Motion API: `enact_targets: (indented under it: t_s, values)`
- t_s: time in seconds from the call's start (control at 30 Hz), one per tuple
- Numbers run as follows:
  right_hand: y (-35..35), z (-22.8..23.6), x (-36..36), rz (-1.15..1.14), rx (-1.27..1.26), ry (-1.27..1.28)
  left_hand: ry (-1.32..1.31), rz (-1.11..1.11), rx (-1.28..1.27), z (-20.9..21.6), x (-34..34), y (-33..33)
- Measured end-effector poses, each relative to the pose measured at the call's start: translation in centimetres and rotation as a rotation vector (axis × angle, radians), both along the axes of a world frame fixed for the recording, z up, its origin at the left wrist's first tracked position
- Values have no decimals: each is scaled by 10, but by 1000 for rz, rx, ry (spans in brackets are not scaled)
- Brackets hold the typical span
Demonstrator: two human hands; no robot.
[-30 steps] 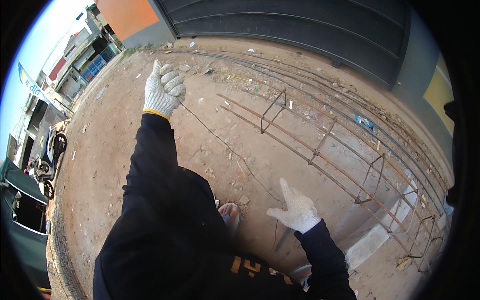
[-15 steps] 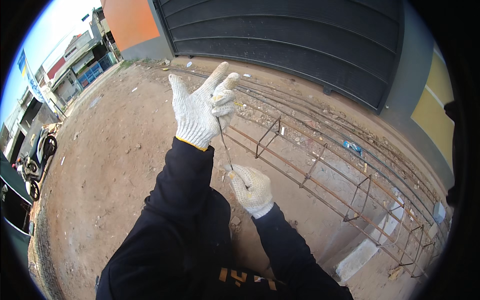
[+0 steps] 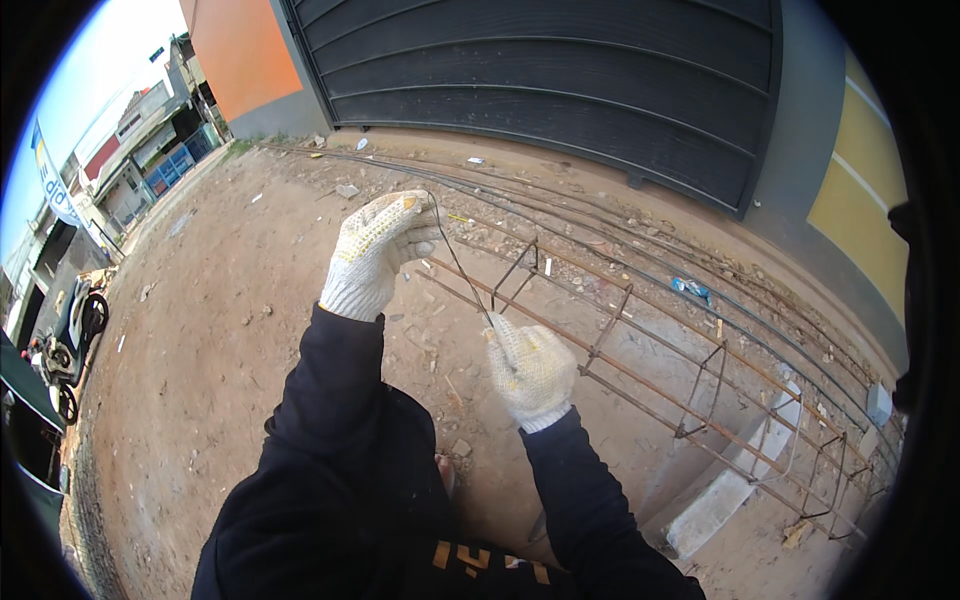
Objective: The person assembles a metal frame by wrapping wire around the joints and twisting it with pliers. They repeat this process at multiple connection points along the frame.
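Observation:
Both of my hands wear white knitted work gloves with yellowish dots. A thin dark tie wire [image 3: 460,268] runs slanting between them. At its upper end my left hand [image 3: 375,250] is closed, pinching the wire by the fingertips. Lower and to the right, my right hand [image 3: 532,372] pinches the other end between thumb and forefinger. Beyond and to the right of the hands, a rusty rebar cage [image 3: 590,358] with square stirrups lies along the ground. Neither hand touches it.
Long steel rods [image 3: 560,205] lie on the dirt beside a black metal gate [image 3: 540,80]. A pale concrete strip [image 3: 720,515] sits under the cage's right part. A blue wrapper [image 3: 692,290] lies near the rods. Motorcycles [image 3: 75,340] stand at far left.
My left hand has turned over and lowered; its raised fingers have folded onto the wire. My right hand has moved right, and a longer stretch of wire shows between the hands.

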State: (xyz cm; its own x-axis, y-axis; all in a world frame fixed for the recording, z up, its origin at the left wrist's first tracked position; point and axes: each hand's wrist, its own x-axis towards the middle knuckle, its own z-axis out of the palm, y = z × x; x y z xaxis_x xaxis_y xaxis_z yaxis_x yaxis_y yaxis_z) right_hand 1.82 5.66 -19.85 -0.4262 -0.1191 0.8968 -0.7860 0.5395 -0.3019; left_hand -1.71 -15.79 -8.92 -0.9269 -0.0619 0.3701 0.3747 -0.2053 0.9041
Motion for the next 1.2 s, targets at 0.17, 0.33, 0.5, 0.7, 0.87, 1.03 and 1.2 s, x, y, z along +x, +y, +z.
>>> enact_targets:
  t_s: [0.17,0.33,0.5,0.7,0.87,1.03,1.2]
  values:
    - [-2,-1,-2,-6,21,-14,14,-90,31,1,5,0]
    - [-4,-4,-2,-17,65,-33,-21,-29,-65,3,8,-2]
    - [-7,-2,-3,13,-9,-29,-129,-270,288,-2,7,2]
    - [-4,-5,-1,128,-91,-217,-12,-341,670,5,-5,-6]
    - [8,-26,-11,-203,-159,-170,115,-177,823,15,-7,-22]
    - [2,-13,-1,122,438,-513,58,-379,772,5,-10,-27]
    - [26,38,53,1174,-107,-793,5,-331,885,4,-16,-47]
